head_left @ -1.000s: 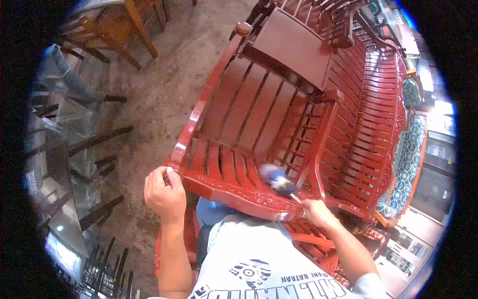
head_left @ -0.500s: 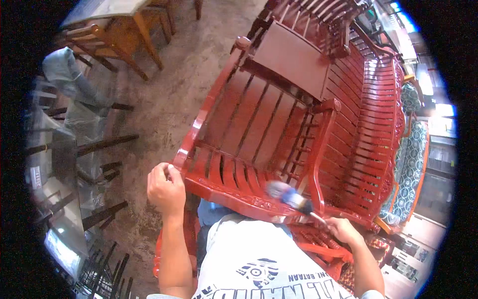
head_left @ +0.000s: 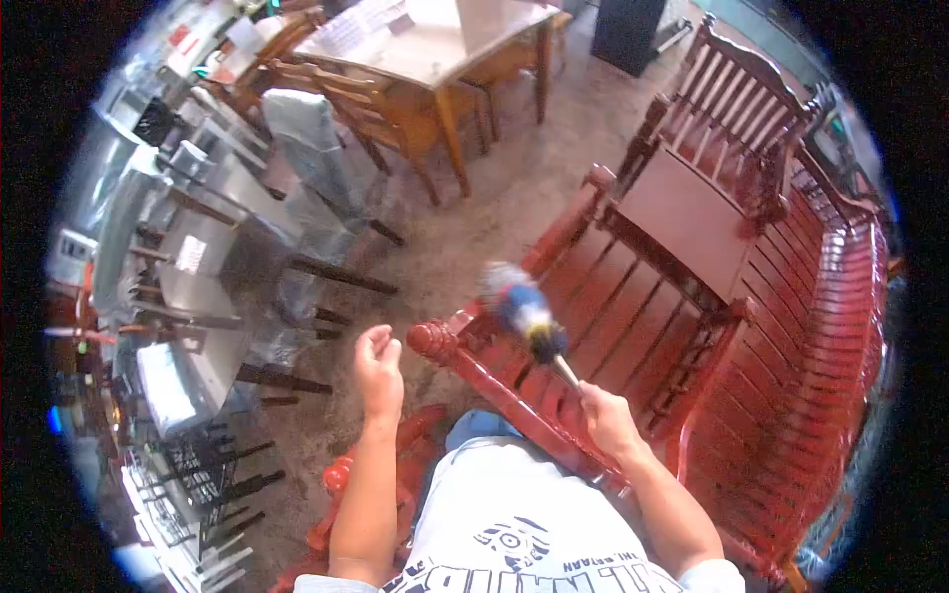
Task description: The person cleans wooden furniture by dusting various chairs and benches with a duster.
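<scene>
My right hand (head_left: 608, 420) is closed around the pale handle of a multicoloured duster (head_left: 526, 314). The duster's head, blurred by motion, is over the left part of a glossy red-brown wooden armchair (head_left: 633, 306) with a slatted seat. My left hand (head_left: 379, 371) is raised just left of the chair's rounded corner knob, apart from it and holding nothing, its fingers loosely bent and apart.
A small wooden table (head_left: 682, 208) adjoins the armchair, with a long slatted bench (head_left: 830, 346) at the right. Plastic-wrapped chairs (head_left: 311, 148) with dark legs stand left. A light-topped dining table (head_left: 425, 44) is at the top.
The view has swung left, bringing more of the dining table in. My left hand has come off the chair's top rail. The duster has moved from the right side to the chair's left side.
</scene>
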Available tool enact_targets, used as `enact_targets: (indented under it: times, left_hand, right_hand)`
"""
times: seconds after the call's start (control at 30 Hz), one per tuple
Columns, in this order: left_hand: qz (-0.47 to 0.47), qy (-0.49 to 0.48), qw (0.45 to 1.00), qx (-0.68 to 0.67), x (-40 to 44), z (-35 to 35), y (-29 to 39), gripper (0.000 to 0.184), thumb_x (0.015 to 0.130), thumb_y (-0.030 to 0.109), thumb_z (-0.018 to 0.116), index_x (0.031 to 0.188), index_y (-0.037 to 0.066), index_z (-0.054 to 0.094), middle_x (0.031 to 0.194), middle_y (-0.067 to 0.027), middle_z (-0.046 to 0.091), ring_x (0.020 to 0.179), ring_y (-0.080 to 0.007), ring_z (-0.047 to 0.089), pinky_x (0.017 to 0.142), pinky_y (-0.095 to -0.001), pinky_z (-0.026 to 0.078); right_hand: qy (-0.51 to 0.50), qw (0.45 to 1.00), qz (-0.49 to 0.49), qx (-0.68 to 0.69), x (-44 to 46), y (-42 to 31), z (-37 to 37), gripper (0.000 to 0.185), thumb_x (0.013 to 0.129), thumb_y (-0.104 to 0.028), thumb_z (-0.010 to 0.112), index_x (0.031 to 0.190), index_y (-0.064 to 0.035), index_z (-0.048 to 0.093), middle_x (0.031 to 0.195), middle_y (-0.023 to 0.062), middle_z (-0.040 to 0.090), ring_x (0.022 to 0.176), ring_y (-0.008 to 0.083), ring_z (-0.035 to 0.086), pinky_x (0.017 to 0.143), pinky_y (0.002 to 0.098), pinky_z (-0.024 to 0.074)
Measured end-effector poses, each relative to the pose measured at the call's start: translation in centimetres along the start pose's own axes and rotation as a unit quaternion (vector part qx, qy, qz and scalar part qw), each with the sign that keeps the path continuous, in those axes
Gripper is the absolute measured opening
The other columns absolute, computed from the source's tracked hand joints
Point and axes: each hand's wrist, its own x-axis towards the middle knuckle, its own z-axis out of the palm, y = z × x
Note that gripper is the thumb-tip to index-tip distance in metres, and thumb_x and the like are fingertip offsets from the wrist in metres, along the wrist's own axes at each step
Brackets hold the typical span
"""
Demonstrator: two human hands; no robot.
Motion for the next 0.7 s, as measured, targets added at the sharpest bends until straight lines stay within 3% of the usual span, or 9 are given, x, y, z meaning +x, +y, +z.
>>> enact_targets:
  times: [0.03,0.1,0.13,0.27,0.4,0.5,0.57,0.63,0.7]
  left_hand:
    - [0.008,-0.002,1.000,0.007,-1.2,-0.4,0.3,0.019,0.087,0.005,0.059,0.105,0.002,0.061,0.102,-0.0052,0.061,0.098,-0.0158,0.056,0.090,-0.0296,0.043]
    - [-0.014,-0.033,0.999,0.037,-3.2,-1.5,0.7,0.018,0.086,0.006,0.059,0.103,0.002,0.061,0.098,-0.0046,0.062,0.095,-0.0151,0.056,0.088,-0.0291,0.044]
    - [0.006,-0.023,0.998,0.050,-4.1,-1.9,0.6,0.014,0.086,0.005,0.059,0.099,0.001,0.062,0.088,-0.0037,0.063,0.082,-0.0117,0.058,0.077,-0.0259,0.047]
    - [-0.010,-0.067,0.994,0.089,-7.1,-3.0,-0.1,0.017,0.086,0.009,0.061,0.101,0.000,0.062,0.090,-0.0053,0.065,0.082,-0.0135,0.061,0.078,-0.0274,0.048]
    - [-0.044,-0.108,0.985,0.125,-8.9,-4.3,-0.9,0.021,0.087,0.012,0.061,0.103,0.000,0.062,0.091,-0.0048,0.065,0.084,-0.0142,0.061,0.079,-0.0287,0.049]
    - [-0.052,-0.140,0.976,0.157,-8.6,-3.4,-1.7,0.024,0.086,0.016,0.063,0.105,0.000,0.062,0.094,-0.0084,0.067,0.087,-0.0171,0.062,0.080,-0.0314,0.049]
    - [-0.050,-0.148,0.969,0.192,-8.2,-3.0,-0.9,0.025,0.086,0.016,0.063,0.105,0.000,0.063,0.095,-0.0107,0.067,0.088,-0.0190,0.063,0.081,-0.0327,0.049]
    - [-0.057,-0.142,0.969,0.194,-7.2,-2.9,-0.4,0.026,0.086,0.017,0.063,0.105,0.000,0.063,0.097,-0.0126,0.068,0.090,-0.0209,0.063,0.082,-0.0336,0.049]
    - [-0.050,-0.145,0.968,0.198,-5.8,-2.5,-0.6,0.028,0.085,0.020,0.063,0.106,0.000,0.063,0.098,-0.0149,0.068,0.091,-0.0234,0.064,0.082,-0.0349,0.050]
  right_hand:
    - [-0.011,0.998,-0.056,0.033,0.3,-1.3,-0.4,0.029,0.089,-0.001,0.051,0.116,-0.0036,0.060,0.100,0.0219,0.065,0.088,0.0313,0.066,0.079,0.0363,0.0514]
    - [-0.026,0.982,-0.155,0.106,-0.1,-2.7,-0.5,0.030,0.088,0.003,0.052,0.116,-0.0028,0.060,0.093,0.0226,0.066,0.086,0.0287,0.067,0.075,0.0336,0.0514]
    - [-0.068,0.969,-0.212,0.110,0.3,-1.5,0.1,0.030,0.088,0.001,0.053,0.117,-0.0025,0.059,0.090,0.0233,0.065,0.083,0.0280,0.068,0.074,0.0334,0.0514]
    - [-0.077,0.995,-0.069,0.004,3.1,-0.9,-0.6,0.030,0.089,-0.002,0.056,0.119,-0.0032,0.058,0.099,0.0248,0.065,0.089,0.0290,0.068,0.076,0.0354,0.0519]
    - [-0.086,0.976,-0.194,0.058,1.5,-2.0,0.5,0.028,0.090,-0.006,0.056,0.117,-0.0021,0.059,0.095,0.0236,0.066,0.085,0.0305,0.067,0.074,0.0349,0.0514]
    - [-0.055,0.991,-0.117,-0.035,3.0,-1.2,-0.3,0.029,0.090,-0.006,0.056,0.119,-0.0022,0.057,0.096,0.0236,0.066,0.086,0.0295,0.067,0.075,0.0350,0.0513]
    - [-0.053,0.996,-0.064,-0.017,1.5,-3.3,-1.1,0.031,0.090,-0.006,0.056,0.120,-0.0021,0.057,0.097,0.0243,0.065,0.089,0.0306,0.067,0.078,0.0355,0.0515]
    - [-0.010,0.974,-0.212,0.075,1.2,-1.4,1.4,0.030,0.090,-0.005,0.052,0.119,-0.0031,0.057,0.099,0.0218,0.065,0.089,0.0334,0.066,0.077,0.0367,0.0516]
    - [-0.044,0.972,-0.230,0.016,1.6,0.7,2.6,0.030,0.091,-0.006,0.051,0.119,-0.0038,0.058,0.100,0.0206,0.065,0.091,0.0337,0.066,0.077,0.0366,0.0516]
